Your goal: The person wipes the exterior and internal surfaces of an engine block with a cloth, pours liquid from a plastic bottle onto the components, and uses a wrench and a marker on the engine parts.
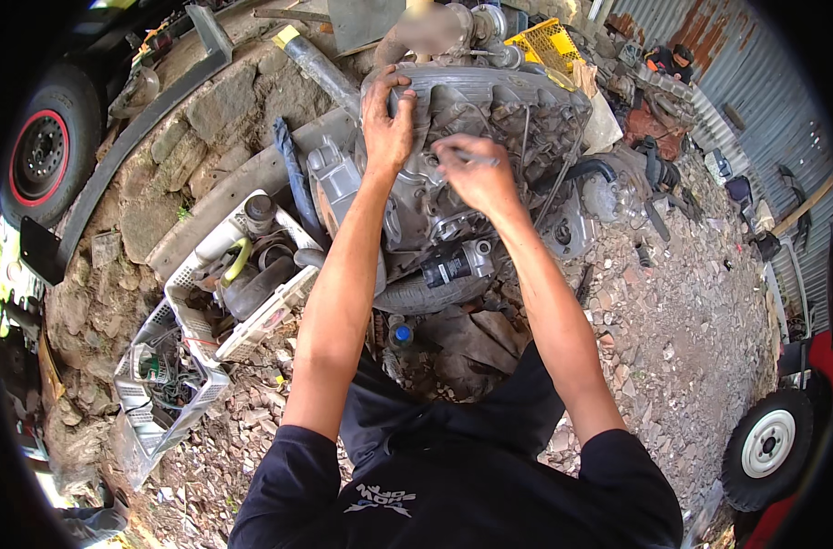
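Note:
An engine point(535, 137) coated in grey grime lies in front of me, with a black ribbed cover point(489, 87) along its far edge. My left hand point(387, 126) rests at the left end of that cover, fingers stretched over the edge and thumb apart. Over the engine's middle, my right hand point(478, 174) is closed, its fingers curled toward the metal; a greyish thing shows at them, too unclear to name. Nearer to me, a black cylindrical filter point(448, 268) sits on the engine's side. A tyre point(435, 295) shows beneath the engine.
Left of me stand a white crate point(192, 311) of parts and a second crate point(160, 403) with wires. A clear bottle with a blue cap point(401, 334) is between my legs. Rubble point(672, 339) covers the ground. Another person point(672, 62) is at the far right, near a corrugated wall point(764, 82).

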### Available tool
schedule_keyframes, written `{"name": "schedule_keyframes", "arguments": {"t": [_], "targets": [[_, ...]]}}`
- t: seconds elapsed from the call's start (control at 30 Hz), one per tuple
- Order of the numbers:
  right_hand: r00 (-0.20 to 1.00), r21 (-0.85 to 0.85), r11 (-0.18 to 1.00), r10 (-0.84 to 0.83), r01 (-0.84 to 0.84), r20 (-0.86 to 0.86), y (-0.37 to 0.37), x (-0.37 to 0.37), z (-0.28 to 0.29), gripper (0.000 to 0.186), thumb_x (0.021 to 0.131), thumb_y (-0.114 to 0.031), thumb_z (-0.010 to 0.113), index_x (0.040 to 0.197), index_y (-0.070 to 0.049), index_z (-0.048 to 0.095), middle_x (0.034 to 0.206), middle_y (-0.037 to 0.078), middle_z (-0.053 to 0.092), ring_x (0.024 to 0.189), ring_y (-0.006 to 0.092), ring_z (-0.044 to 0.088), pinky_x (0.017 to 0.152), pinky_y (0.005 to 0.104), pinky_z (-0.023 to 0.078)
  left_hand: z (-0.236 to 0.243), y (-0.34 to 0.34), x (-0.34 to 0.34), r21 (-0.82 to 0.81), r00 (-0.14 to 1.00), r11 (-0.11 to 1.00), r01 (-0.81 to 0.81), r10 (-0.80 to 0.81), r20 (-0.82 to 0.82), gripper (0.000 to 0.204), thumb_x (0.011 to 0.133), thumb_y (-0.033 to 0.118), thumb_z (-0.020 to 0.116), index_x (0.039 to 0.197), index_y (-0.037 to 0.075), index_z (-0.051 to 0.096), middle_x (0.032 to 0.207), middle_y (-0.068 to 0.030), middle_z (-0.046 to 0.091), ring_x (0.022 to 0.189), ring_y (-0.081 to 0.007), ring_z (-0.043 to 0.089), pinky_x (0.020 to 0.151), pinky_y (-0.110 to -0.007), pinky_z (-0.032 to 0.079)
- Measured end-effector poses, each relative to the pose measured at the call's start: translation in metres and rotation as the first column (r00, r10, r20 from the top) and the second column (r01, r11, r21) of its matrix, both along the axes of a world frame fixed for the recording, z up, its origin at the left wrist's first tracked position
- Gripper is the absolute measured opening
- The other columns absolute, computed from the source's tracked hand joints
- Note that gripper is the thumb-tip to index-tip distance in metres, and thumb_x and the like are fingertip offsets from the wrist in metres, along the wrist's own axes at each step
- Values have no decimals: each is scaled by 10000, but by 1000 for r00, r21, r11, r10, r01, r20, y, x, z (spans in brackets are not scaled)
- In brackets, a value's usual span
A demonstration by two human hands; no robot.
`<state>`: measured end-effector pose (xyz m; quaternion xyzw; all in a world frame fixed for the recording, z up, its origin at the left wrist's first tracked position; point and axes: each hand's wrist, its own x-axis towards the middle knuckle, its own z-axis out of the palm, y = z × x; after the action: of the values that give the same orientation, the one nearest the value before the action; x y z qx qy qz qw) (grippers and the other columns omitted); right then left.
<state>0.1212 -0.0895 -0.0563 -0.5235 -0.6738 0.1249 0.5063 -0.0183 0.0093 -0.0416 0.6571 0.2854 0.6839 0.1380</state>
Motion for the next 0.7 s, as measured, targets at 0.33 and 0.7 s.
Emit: {"name": "schedule_keyframes", "arguments": {"t": [0.33, 0.7], "targets": [[997, -74, 995, -73, 71, -33, 3, 13, 11, 183, 949, -160, 631, 1011, -18, 730, 858, 122, 747, 687, 155, 719, 642, 273, 566, 0, -2, 1, -10, 1000, 1000, 0, 0, 13, 188, 885, 156, 616, 1054, 75, 633, 1327, -149, 587, 1253, -349, 510, 1083, -421, 361], [998, -361, 931, 46, -55, -34, 9, 17, 29, 197, 932, -164, 655, 989, 9, 730, 830, 108, 740, 687, 160, 718, 614, 269, 569, 0, -3, -2, 1, 1000, 1000, -2, 2, 7, 204, 880, 168, 619, 1058, 70, 632, 1317, -165, 589, 1247, -357, 514, 1082, -430, 363]]}}
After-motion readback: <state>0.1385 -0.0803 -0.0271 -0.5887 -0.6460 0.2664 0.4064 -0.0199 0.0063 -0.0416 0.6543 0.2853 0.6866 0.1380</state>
